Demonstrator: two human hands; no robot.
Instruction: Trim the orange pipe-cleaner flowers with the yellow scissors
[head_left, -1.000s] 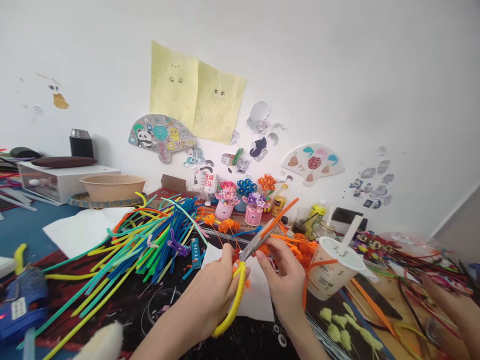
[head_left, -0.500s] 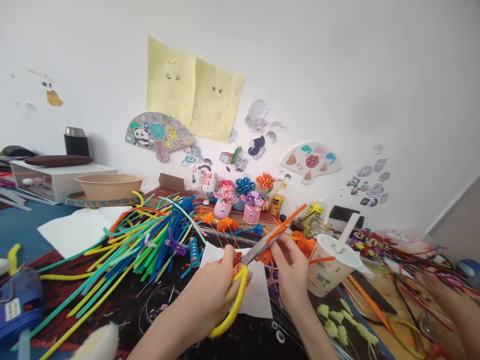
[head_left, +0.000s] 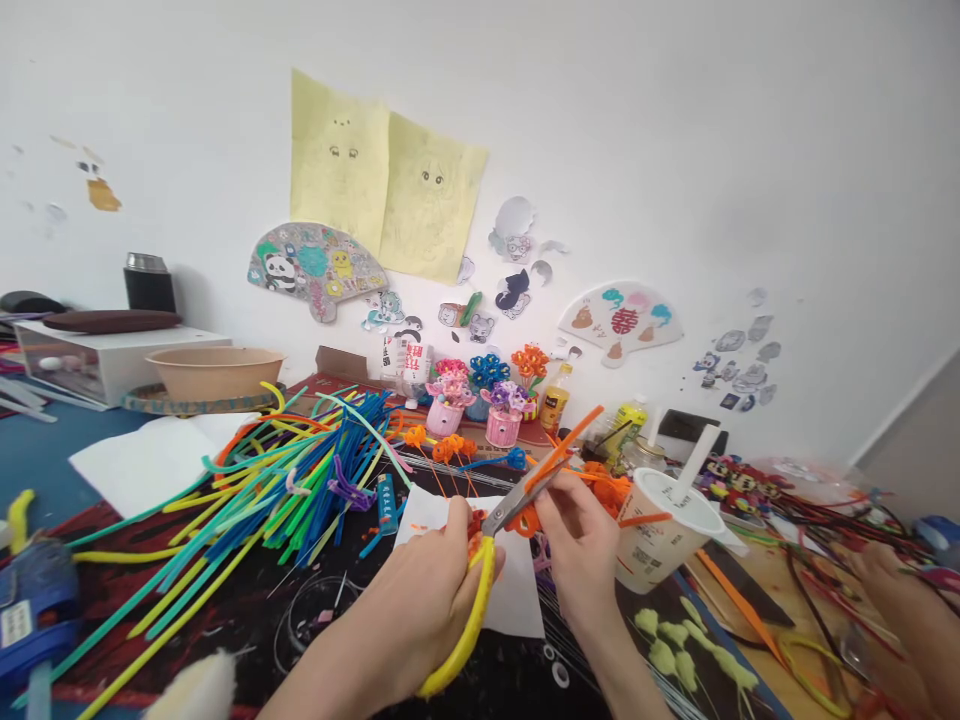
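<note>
My left hand point(head_left: 420, 600) grips yellow-handled scissors point(head_left: 480, 580), their blades pointing up and right. Between the blades runs an orange pipe cleaner point(head_left: 564, 446). My right hand point(head_left: 577, 545) pinches that pipe cleaner just right of the blades, above a white sheet of paper point(head_left: 510, 590). Both hands hover over a black mat, close to a white lidded cup point(head_left: 660, 535) with a straw.
A heap of coloured pipe cleaners point(head_left: 285, 490) lies at left, with a blue glue gun point(head_left: 34, 600) at the far left. Small flower pots point(head_left: 480, 405) line the wall. Another person's hand point(head_left: 907, 610) rests at the right edge. A tan bowl point(head_left: 214, 370) sits at back left.
My right hand with the orange pipe cleaner has shifted slightly up and right, then back a little. The scissors stay on the pipe cleaner. The other person's hand moved slightly.
</note>
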